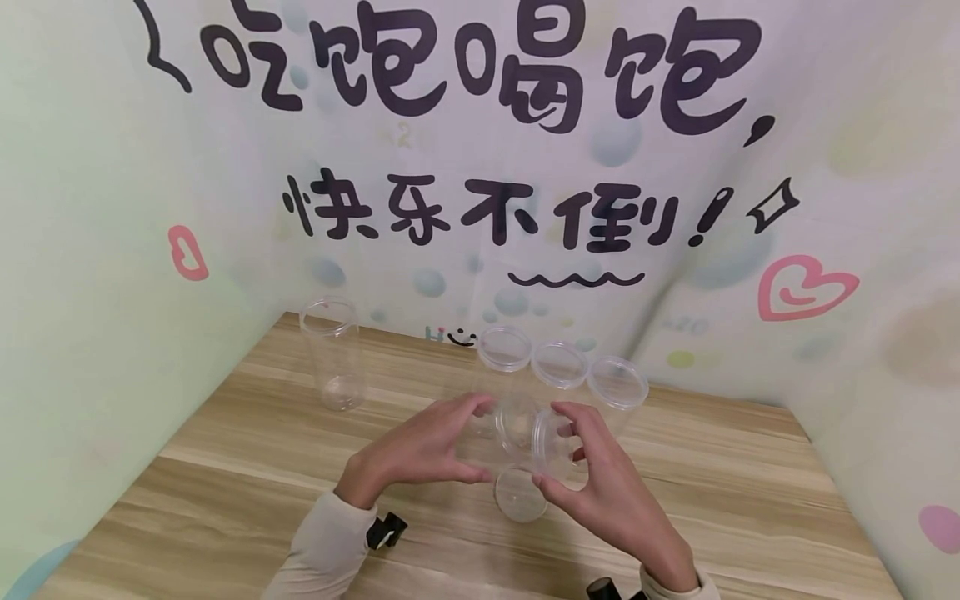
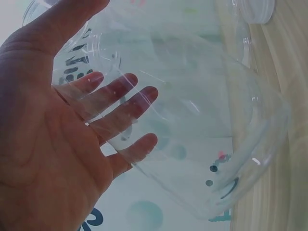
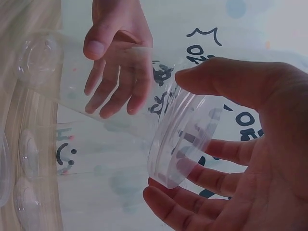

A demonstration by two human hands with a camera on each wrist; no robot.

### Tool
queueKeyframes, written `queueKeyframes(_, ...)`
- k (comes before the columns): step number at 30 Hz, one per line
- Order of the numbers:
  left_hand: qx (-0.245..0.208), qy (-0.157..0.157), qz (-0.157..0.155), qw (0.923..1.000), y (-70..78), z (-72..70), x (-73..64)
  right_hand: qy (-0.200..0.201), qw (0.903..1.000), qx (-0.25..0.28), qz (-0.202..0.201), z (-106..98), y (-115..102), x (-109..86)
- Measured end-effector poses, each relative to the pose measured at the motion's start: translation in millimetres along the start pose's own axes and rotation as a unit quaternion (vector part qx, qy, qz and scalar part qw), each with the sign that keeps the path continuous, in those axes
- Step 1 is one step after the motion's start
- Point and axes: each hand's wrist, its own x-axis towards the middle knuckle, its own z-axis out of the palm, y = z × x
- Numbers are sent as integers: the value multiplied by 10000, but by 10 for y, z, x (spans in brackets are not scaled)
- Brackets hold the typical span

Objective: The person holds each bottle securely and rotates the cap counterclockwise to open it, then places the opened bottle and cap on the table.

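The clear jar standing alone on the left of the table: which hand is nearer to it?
Left. The left hand is in front and to the right of that jar, not touching it; the right hand, holding a clear lid, is farther right.

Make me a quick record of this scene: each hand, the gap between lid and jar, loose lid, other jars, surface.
Left hand: holds clear jar, tilted
Right hand: holds round lid
Gap: lid near jar's mouth; contact unclear
Loose lid: flat on table
Back row: three jars
Back left: lone jar, upright
Surface: wood-grain table
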Motion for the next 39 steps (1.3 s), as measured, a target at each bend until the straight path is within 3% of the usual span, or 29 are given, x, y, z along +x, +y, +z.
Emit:
queueKeyframes(15, -396, 360, -309, 9981, -116, -64, -31, -238, 9994, -146, 224, 6, 34, 1)
queueKeyframes(26, -310, 671, -386, 9965, -194, -80, -32, -396, 9980, -223, 430, 1, 46, -9)
queueKeyframes(39, -291, 1210, -806, 9889, -311, -83, -41, -560, 9953, -413, 673, 1, 69, -11)
